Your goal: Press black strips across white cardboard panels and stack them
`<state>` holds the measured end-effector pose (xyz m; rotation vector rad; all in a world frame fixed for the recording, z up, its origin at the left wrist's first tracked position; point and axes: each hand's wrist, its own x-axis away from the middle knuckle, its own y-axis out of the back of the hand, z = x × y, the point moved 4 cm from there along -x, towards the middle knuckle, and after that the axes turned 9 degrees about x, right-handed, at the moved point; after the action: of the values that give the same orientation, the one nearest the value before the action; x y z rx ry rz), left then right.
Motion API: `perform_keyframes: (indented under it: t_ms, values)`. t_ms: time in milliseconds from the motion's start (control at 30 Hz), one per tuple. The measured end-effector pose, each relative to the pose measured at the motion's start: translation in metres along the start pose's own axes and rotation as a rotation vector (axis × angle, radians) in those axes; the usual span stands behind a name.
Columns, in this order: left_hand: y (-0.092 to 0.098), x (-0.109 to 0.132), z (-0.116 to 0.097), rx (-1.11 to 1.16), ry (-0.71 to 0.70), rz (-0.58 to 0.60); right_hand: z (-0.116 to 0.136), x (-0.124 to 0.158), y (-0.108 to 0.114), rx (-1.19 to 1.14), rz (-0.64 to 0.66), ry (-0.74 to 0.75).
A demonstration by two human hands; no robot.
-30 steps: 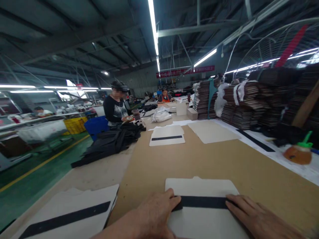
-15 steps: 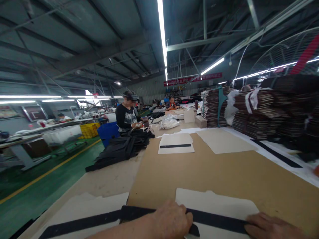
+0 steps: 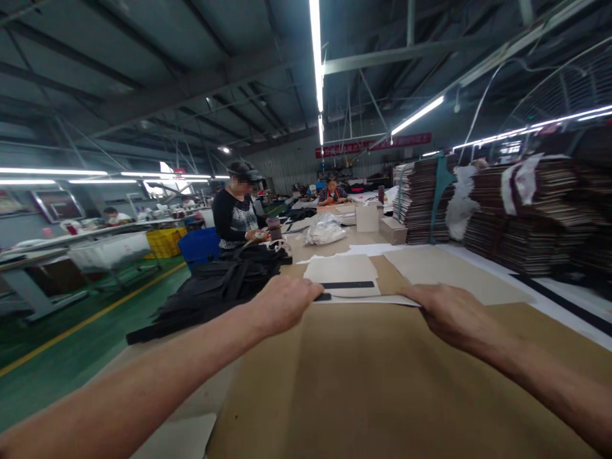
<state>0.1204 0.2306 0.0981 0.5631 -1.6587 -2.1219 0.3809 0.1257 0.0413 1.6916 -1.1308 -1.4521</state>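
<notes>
Both arms are stretched forward over the table. My left hand [image 3: 289, 306] pinches the left end of a thin cream panel [image 3: 377, 299], which shows almost edge-on. The short end of a black strip [image 3: 324, 297] pokes out beside its fingers. My right hand [image 3: 442, 309] is closed on the right end of the same panel. Just behind lies another cream panel [image 3: 340, 265] with a black strip [image 3: 349, 285] across it; whether the held panel touches it I cannot tell. Part of a further cream panel [image 3: 179, 438] shows at the lower left.
Brown board [image 3: 354, 382] covers the table. Black fabric pieces [image 3: 215, 287] are heaped at the left edge, near a standing person [image 3: 236, 213]. A plastic bag [image 3: 325, 229], boxes [image 3: 367, 217] and a large cream sheet [image 3: 454, 274] lie beyond. Tall brown stacks [image 3: 519, 210] line the right side.
Both hands have moved forward from the near edge, carrying the cream panel toward the one lying farther back. The near right spot now shows brown board.
</notes>
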Motion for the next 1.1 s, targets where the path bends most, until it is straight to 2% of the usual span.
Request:
perform_keyframes:
  t_ms: [100,200,267,367,433,500,733,900,1000,1100]
  values:
    - [-0.026,-0.027,0.043,0.011,0.114,-0.048,0.017,-0.052,-0.026,0.010,-0.018,0.042]
    - [-0.064,-0.048,0.071,0.067,0.189,-0.037,0.029,-0.085,-0.064,0.002,0.001,0.060]
    - [-0.092,-0.057,0.078,0.099,0.218,-0.017,0.035,-0.095,-0.091,0.002,0.060,0.051]
    - [-0.130,-0.064,0.079,0.133,0.237,0.028,0.045,-0.095,-0.127,0.001,0.150,0.029]
    - [-0.149,-0.064,0.078,0.155,0.237,0.054,0.051,-0.090,-0.145,0.000,0.191,0.006]
    - [-0.160,-0.063,0.077,0.173,0.231,0.067,0.054,-0.086,-0.154,-0.005,0.211,-0.013]
    - [-0.165,-0.063,0.078,0.171,0.261,0.100,0.055,-0.089,-0.151,-0.061,0.237,-0.009]
    - [-0.151,-0.065,0.075,0.142,0.254,0.204,0.048,-0.087,-0.148,-0.156,0.320,0.040]
    - [-0.130,-0.070,0.072,0.106,0.270,0.204,0.020,-0.070,-0.145,-0.219,0.347,0.068]
    - [-0.110,-0.084,0.051,0.090,0.250,0.175,-0.038,-0.039,-0.141,-0.216,0.296,-0.061]
